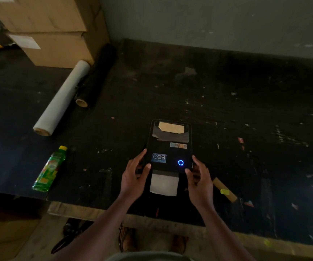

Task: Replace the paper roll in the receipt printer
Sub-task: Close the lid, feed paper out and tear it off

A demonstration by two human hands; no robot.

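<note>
- The printer sat on the dark counter, close to its near edge, with its blue ring light on.
- Our left hand cupped the printer's near-left corner, grip spread, thumb lying on the top face and fingers curled down the side.
- Our right hand matched it at the near-right corner, grip likewise spread around the body, pinching nothing.
- A strip of paper hung out of the printer's near slot, between our two hands.
- The lid looked shut; through the window at the printer's far end we could make out a pale shape, but we could not tell whether it was a roll.
- No loose roll lay near the printer, so we judged that either paper was already loaded and only tearing or testing remained, or the opening had not yet begun; the view did not settle it.
- Left of the printer lay a green bottle; farther left and back, two film rolls.
</note>
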